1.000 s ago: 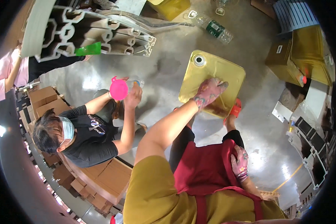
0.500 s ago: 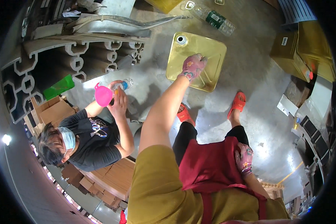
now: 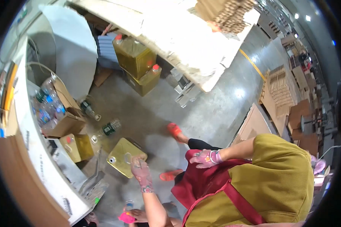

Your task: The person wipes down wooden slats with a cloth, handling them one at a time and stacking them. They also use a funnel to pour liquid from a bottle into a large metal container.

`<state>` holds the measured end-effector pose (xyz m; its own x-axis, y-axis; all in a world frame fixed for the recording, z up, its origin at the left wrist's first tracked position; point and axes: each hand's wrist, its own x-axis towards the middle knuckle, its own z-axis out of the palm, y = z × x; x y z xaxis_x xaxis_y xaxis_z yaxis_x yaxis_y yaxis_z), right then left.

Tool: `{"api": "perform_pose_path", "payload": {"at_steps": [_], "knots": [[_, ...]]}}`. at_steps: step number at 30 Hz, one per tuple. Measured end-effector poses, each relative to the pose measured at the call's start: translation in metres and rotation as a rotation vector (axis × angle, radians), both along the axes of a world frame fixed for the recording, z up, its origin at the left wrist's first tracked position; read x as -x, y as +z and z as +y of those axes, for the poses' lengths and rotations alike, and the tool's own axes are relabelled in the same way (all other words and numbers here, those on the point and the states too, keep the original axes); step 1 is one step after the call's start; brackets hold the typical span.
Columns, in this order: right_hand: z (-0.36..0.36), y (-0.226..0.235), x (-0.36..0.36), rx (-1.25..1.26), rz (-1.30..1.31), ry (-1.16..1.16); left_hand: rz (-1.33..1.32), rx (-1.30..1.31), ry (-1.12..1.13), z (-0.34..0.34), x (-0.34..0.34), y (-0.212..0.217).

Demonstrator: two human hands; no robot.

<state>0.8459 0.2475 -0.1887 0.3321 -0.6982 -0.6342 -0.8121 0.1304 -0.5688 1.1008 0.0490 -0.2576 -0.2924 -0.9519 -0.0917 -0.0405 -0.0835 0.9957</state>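
My left hand [image 3: 141,174], in a pink flowered glove, is closed over the near right edge of a gold metal tin [image 3: 119,162]. What its fingers hold, if anything, is hidden. A pale round shape shows on the tin's top beside the fingertips, and the round spout [image 3: 112,160] at one corner is uncapped. My right hand [image 3: 204,158], gloved alike, rests with fingers stretched out on my dark red apron [image 3: 201,177]. Low in the picture, another person's hand [image 3: 139,216] holds a pink funnel [image 3: 125,218], close to a clear bottle [image 3: 129,204].
Two gold tins with red caps [image 3: 138,60] are stacked beside a white-topped table [image 3: 166,41]. Another gold tin [image 3: 83,146] stands near a cardboard box [image 3: 70,123] of plastic bottles. Loose bottles [image 3: 111,127] lie on the floor. Flattened cardboard [image 3: 278,94] is piled at the right.
The view has swung to the right, putting the tin and the other person lower left. My left hand has shifted from the tin's middle to its near edge; my right hand stays on the apron.
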Motion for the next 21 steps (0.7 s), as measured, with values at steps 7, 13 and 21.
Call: {"api": "perform_pose_path", "payload": {"at_steps": [7, 13, 21], "knots": [[-0.076, 0.242, 0.082, 0.492, -0.374, -0.287, -0.342, 0.467, -0.158, -0.047, 0.105, 0.277], [-0.172, 0.322, 0.194, 1.017, -0.08, -0.65, -0.254, 0.829, -0.206, -0.099, 0.255, 0.364], [-0.233, 0.244, 0.296, 0.969, 0.168, -0.195, -0.835, 0.816, -0.417, -0.114, 0.358, 0.33]]}}
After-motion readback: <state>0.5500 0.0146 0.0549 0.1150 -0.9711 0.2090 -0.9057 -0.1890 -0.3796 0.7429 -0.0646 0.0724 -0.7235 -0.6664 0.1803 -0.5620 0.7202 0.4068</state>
